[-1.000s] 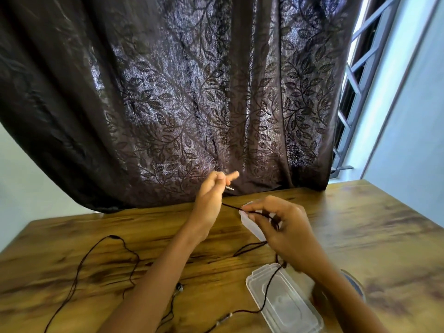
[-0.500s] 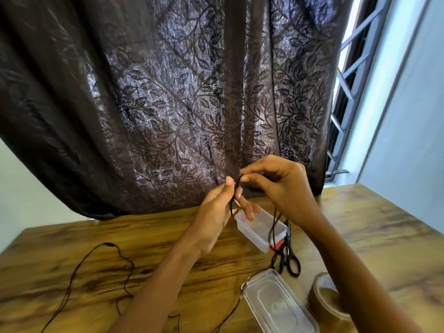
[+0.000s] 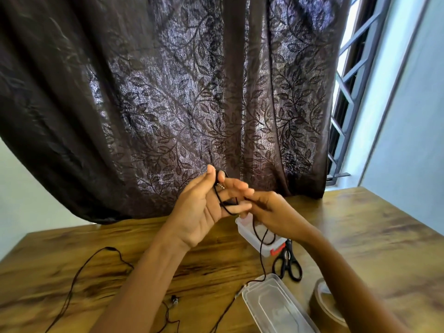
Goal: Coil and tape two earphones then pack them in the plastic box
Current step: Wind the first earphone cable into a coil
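Observation:
My left hand (image 3: 206, 207) is raised above the table, palm toward me, fingers extended. A black earphone cable (image 3: 222, 203) loops around those fingers, and its metal plug (image 3: 220, 186) is pinned under the thumb. My right hand (image 3: 271, 212) pinches the same cable just right of the left fingers. From there the cable hangs down past the small clear plastic box (image 3: 254, 239) to the table. A second black earphone (image 3: 96, 263) lies loose on the wood at the left, with an earbud (image 3: 174, 301) near my left forearm.
The box's clear lid (image 3: 276, 306) lies at the near right. Black scissors (image 3: 287, 263) rest beside the box, and a brown tape roll (image 3: 324, 304) sits under my right forearm. A dark leaf-patterned curtain (image 3: 168, 104) hangs behind the wooden table (image 3: 360, 236).
My right hand has dropped from above the left fingertips to beside them, carrying the cable round the left fingers. The left hand has opened and turned its palm toward me.

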A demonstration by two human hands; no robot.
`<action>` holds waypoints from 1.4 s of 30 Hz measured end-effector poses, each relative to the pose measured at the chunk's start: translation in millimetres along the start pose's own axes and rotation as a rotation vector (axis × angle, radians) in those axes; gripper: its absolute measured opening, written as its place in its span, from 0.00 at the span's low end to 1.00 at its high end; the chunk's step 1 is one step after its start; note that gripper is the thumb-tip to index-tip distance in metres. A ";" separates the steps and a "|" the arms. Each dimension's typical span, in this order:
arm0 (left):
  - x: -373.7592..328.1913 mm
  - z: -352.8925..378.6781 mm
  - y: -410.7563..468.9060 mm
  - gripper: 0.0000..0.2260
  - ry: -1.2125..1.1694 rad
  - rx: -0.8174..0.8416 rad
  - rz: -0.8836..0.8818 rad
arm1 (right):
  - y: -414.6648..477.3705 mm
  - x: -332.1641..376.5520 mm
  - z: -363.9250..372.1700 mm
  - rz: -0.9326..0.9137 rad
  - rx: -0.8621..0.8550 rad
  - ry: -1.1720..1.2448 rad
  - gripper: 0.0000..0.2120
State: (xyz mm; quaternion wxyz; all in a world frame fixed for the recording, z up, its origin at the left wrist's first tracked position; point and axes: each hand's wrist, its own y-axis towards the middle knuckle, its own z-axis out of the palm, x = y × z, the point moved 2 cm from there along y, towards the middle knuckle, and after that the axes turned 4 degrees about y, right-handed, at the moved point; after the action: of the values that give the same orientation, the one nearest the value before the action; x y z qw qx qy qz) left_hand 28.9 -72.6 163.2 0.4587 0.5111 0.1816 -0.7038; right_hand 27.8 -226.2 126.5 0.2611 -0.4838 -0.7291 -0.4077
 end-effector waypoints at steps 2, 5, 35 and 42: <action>-2.4 -1.7 1.6 0.15 -0.006 -0.009 0.022 | -2.6 -4.2 3.8 0.050 0.081 -0.106 0.10; -4.3 -2.3 4.9 0.15 0.006 -0.040 0.059 | -9.9 -7.5 14.3 0.130 0.186 -0.153 0.08; 3.7 18.5 3.8 0.16 0.345 0.021 0.016 | 12.9 86.3 -44.6 -0.428 -0.254 -0.251 0.06; -25.0 31.1 3.2 0.15 0.234 0.139 0.013 | 34.4 76.3 -52.2 -0.434 -0.406 -0.047 0.09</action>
State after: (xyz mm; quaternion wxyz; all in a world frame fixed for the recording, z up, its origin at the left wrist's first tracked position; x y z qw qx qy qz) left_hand 15.8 -85.3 198.8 0.4025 0.6214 0.1813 -0.6473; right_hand 28.4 -226.0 225.2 0.0484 -0.3682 -0.7250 -0.5801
